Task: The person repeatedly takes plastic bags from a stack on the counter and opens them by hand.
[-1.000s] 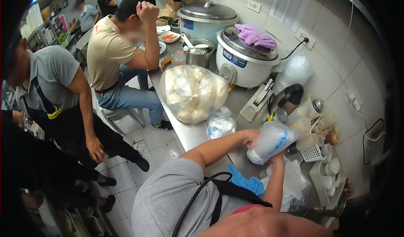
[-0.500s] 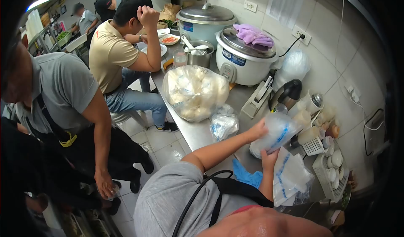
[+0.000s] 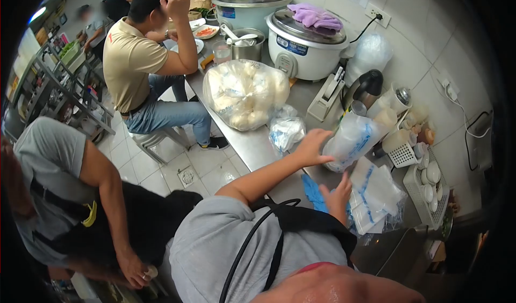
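Observation:
A bundle of clear plastic bags (image 3: 352,141) with blue print stands on the steel table, leaning toward the containers behind it. My left hand (image 3: 314,148) is open just left of the bundle, thumb and fingers spread. Lower down, my right hand (image 3: 337,196) is also open, fingers apart, between a blue glove-like item (image 3: 313,191) and flat white plastic bags (image 3: 371,195) with blue print. Neither hand appears to hold anything. Left of my left hand sits a small knotted plastic bag (image 3: 286,132) with white contents.
A large bag of pale lumps (image 3: 244,96) lies on the steel table (image 3: 236,139). Behind it stand rice cookers (image 3: 306,50), one topped by a purple cloth (image 3: 316,17). A white basket (image 3: 424,195) holds small cups. One person sits at the table; another (image 3: 107,195) stands close at left.
Both my hands have let go of the bag bundle, which now stands on the table farther back. My hands have opened and drawn apart from it. The person at left has shifted lower in view.

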Available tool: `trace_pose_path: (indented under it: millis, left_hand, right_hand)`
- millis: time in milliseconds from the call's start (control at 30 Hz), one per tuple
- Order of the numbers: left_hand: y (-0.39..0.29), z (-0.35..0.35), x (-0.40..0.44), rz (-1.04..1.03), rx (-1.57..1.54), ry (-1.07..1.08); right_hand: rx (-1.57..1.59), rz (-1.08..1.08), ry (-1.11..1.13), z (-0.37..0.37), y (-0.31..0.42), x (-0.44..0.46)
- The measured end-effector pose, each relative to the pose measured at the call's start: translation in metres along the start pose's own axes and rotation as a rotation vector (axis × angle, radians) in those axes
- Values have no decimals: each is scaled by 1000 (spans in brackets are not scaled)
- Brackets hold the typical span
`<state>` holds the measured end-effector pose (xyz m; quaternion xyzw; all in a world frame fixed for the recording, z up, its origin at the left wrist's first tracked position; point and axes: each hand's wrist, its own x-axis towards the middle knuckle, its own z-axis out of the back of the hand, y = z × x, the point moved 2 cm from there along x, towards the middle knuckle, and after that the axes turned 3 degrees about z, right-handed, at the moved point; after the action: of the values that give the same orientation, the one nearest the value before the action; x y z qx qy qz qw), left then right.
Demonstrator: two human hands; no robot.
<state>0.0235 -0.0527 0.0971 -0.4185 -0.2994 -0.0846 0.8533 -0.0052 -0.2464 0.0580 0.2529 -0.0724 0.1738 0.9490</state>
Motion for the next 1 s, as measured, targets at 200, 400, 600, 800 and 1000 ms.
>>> trace_pose_path:
  millis: [200,400,600,800,1000]
  left_hand:
    - [32,54,-16,309,540,-295]
    - [75,41,-39,555,527,121]
    - [69,22,-51,486,346,129]
    - [26,12,-41,322,271,102]
    - [22,4,-39,358,232,219]
  right_hand:
    - [-128,275,126,-13,-19,-45]
    - [-180,279,201,-6,1,-25]
    - [290,433,125,10,42,3]
    - [581,512,44,-6,73,26]
    - [-161,472,-17,-51,44,25]
